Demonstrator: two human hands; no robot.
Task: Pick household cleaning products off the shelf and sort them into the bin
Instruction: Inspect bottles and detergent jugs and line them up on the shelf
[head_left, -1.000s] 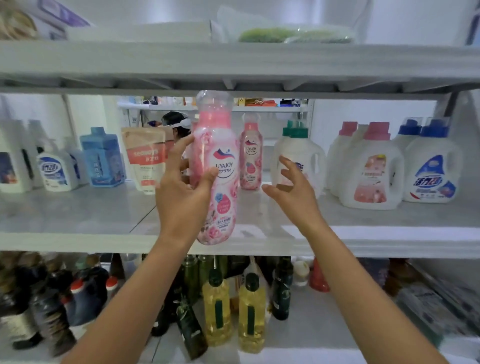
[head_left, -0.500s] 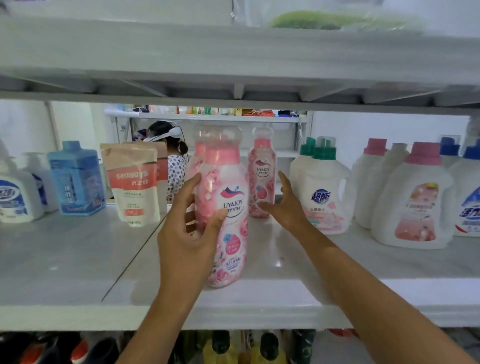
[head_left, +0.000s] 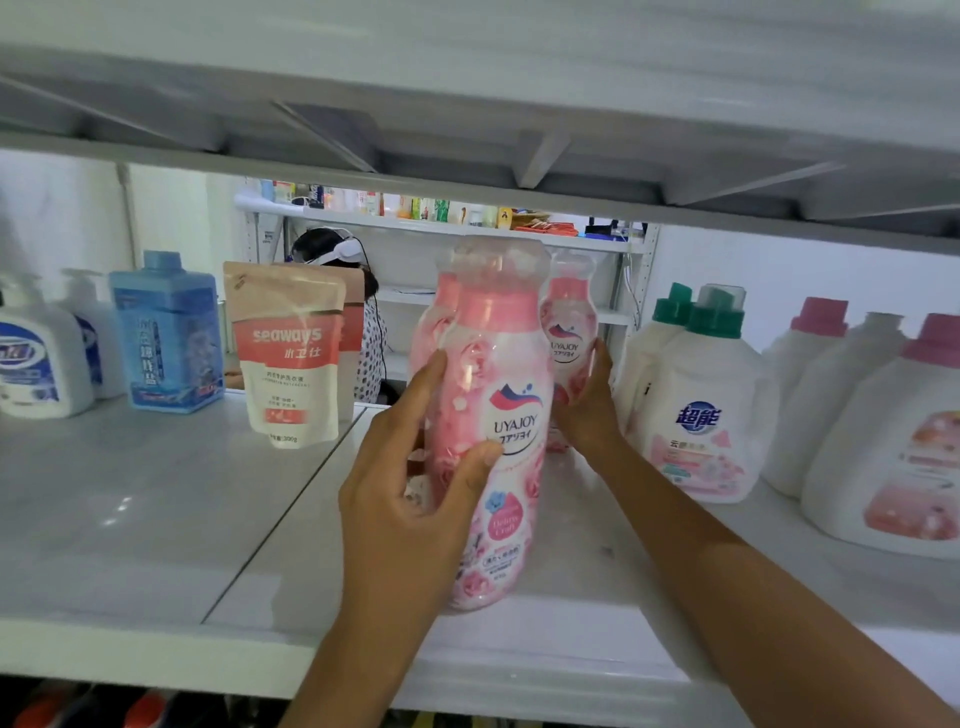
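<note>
Right grip (head_left: 589, 415) seemingly reached rear bottle (head_left: 569, 322), left grip (head_left: 405, 499) clasping glossy bottle (head_left: 498, 364)

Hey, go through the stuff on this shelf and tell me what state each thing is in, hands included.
Front pink bottle, upright, capped, gripped by the left hand.
Rear pink bottle, upright, capped, right hand fingers against its side; grip unclear.
Seaways pouch, standing upright.
Blue bottle, upright, capped.
Green-capped jug, upright, capped.
Pink-capped jug, upright, capped.
</note>
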